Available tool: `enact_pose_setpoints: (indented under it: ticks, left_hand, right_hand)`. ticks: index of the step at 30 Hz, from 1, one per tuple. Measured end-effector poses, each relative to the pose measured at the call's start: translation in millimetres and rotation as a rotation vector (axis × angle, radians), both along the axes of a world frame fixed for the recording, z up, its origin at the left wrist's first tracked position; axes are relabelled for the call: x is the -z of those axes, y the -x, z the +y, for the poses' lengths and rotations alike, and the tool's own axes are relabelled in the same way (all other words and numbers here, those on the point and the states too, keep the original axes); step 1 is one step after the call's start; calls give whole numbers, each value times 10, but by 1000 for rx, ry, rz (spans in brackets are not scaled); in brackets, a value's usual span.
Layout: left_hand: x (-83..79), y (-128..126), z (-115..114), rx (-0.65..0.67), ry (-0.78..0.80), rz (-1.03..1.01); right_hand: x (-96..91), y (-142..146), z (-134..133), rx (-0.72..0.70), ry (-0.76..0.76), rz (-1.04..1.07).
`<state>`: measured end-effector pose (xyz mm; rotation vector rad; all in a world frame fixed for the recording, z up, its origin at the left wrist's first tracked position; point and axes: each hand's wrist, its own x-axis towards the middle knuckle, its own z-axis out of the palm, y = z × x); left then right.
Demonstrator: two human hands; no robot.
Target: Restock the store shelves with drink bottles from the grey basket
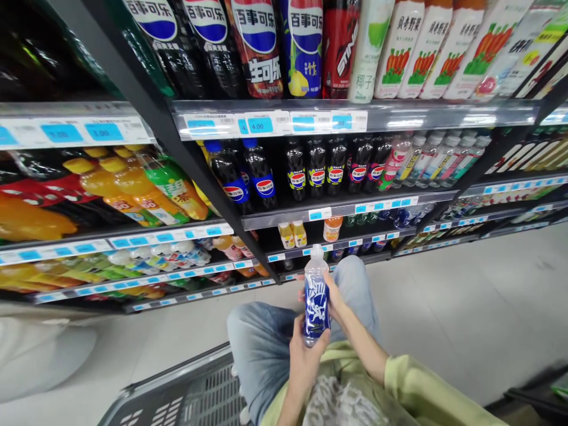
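Note:
I hold a clear bottle with a blue label and a white cap [315,296] upright in front of my knees. My left hand [305,355] is wrapped round its lower half from below. My right hand [336,296] grips it from the right side, fingers behind the label. Both hands are closed on the bottle. My legs in light blue jeans [261,343] are bent under me, facing the drink shelves.
Shelves of cola bottles [261,177], orange drinks [133,189] and juice bottles [426,47] rise ahead, with blue price tags on the shelf rails [275,124]. A dark plastic basket [186,396] stands at lower left. Pale floor [465,307] stretches right.

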<state>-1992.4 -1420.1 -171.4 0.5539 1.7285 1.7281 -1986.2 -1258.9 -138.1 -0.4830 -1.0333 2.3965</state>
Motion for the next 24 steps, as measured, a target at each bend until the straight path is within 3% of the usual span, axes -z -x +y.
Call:
enact_pose_setpoints:
  ticks: [6,15,24]
  left_hand:
    - [-44,93,-57,11,123,166]
    - [45,113,-70,36,108,133]
    - [73,4,-67,-11,67,138]
  right_hand:
    - [95,-55,-104,35,-6,-56]
    - [185,-52,-58,40,-17,-57]
    - [136,-65,-53,31,32,-78]
